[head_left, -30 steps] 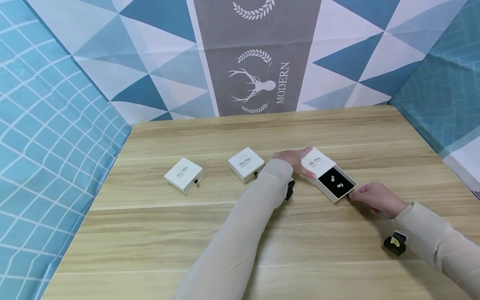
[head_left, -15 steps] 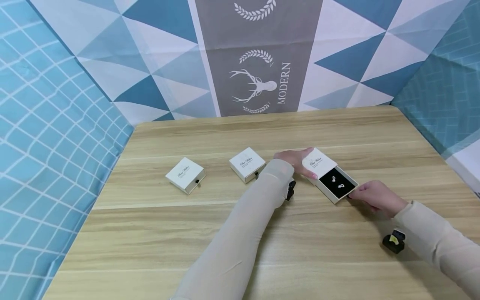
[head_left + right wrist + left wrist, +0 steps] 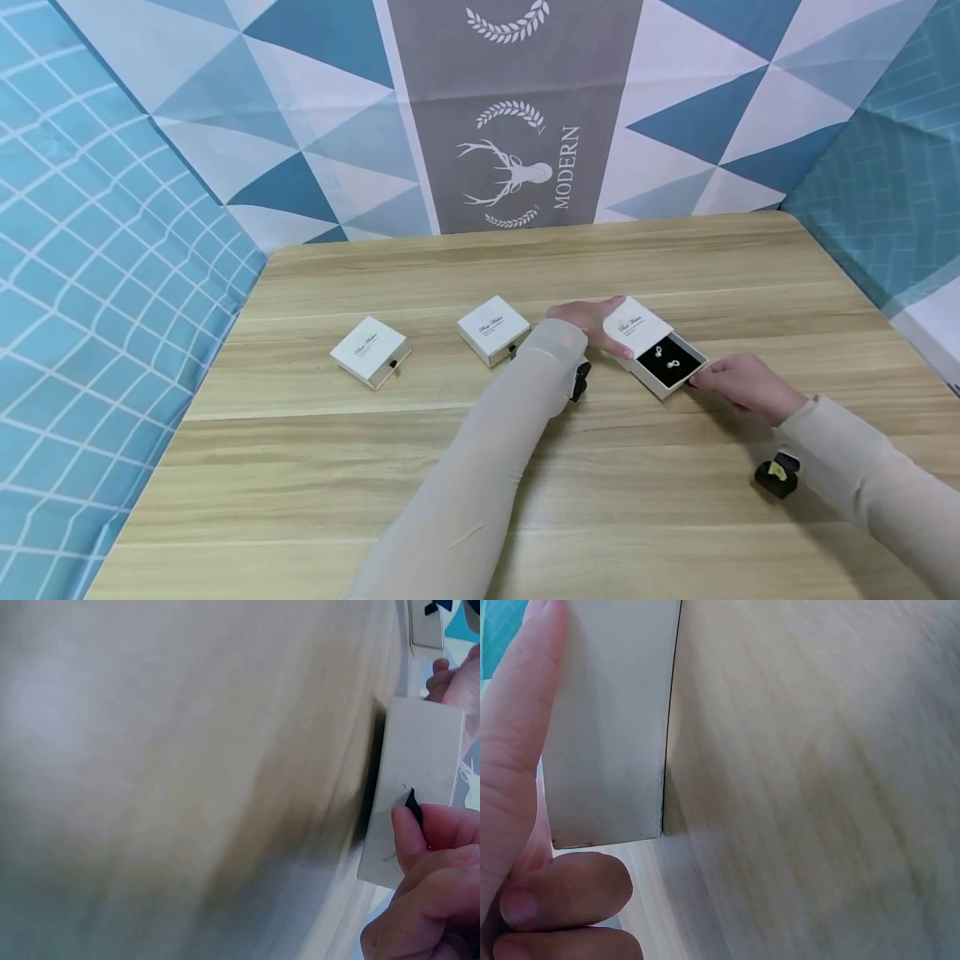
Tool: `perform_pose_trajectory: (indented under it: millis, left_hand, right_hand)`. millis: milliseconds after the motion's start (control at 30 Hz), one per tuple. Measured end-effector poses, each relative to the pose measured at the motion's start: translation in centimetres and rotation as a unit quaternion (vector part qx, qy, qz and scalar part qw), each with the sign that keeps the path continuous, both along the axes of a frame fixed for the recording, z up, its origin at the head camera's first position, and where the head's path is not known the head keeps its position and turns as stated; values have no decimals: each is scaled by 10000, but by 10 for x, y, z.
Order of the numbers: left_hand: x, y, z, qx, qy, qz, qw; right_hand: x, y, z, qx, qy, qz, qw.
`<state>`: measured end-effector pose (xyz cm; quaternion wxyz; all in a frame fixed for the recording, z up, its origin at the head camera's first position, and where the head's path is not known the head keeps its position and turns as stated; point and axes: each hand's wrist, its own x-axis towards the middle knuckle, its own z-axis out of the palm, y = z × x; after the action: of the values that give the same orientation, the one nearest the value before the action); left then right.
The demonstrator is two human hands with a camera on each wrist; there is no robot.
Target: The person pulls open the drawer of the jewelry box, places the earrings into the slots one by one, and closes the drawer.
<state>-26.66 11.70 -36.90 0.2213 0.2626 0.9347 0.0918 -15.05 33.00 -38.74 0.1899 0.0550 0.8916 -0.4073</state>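
My left hand (image 3: 596,323) holds the white sleeve (image 3: 636,327) of a jewelry box at its back-left end. In the left wrist view, one digit lies along the box's side (image 3: 611,727) and other fingers curl by its end. The drawer (image 3: 651,385) sticks partway out of the sleeve toward the front right. On its black lining rests a pair of small, shiny earrings (image 3: 672,364). With thumb and index finger, my right hand (image 3: 746,385) pinches the black pull tab (image 3: 413,804) on the drawer's front. The box's far side is hidden.
Two similar white boxes lie closed to the left: one (image 3: 493,327) close by my left forearm, another (image 3: 371,350) farther left. All stand on a wooden table (image 3: 300,483). Patterned cloth (image 3: 330,125) hangs behind it, and blue cloth (image 3: 90,250) covers the left side.
In the last half second the drawer has slid a little way back into the sleeve, and my right hand has moved with it up and left. The left hand stays put.
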Motion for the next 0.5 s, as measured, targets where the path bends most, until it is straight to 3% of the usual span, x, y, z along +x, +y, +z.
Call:
perform_pose_trajectory:
  millis: [500]
  left_hand:
    - [-1, -1, 0, 7, 34, 5, 10000]
  right_hand:
    - [-30, -13, -1, 423, 187, 332, 9984]
